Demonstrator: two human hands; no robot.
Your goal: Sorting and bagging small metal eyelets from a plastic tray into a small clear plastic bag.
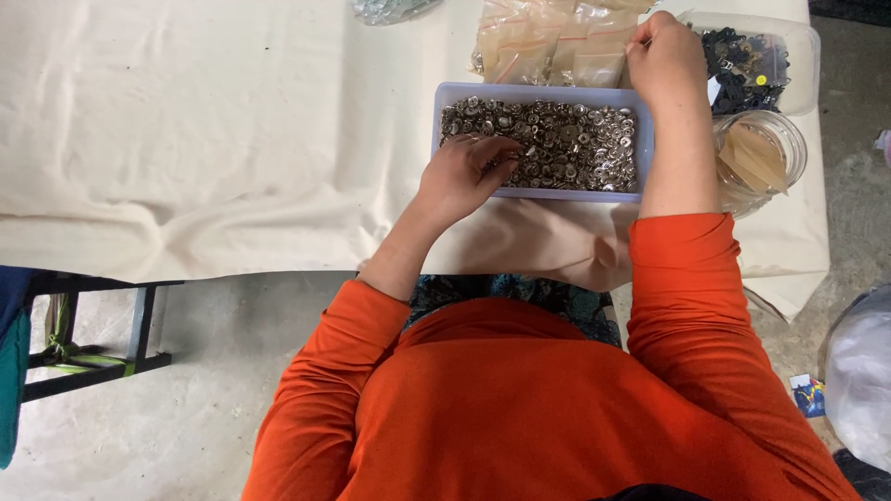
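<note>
A pale blue rectangular tray [444,93] full of small silver metal snap buttons [566,139] sits on a table covered with a cream cloth [186,121]. My left hand [464,172] rests at the tray's near left edge, fingers curled into the buttons; whether it grips any is unclear. My right hand [664,56] reaches past the tray's far right corner, fingers pinched on a small clear plastic bag [599,65] from a pile of such bags [534,42].
A clear box of dark parts [752,56] stands at the far right, with a glass jar holding brown paper [756,158] in front of it. A dark metal stand [102,362] is on the concrete floor at left, a white plastic bag [858,371] at right.
</note>
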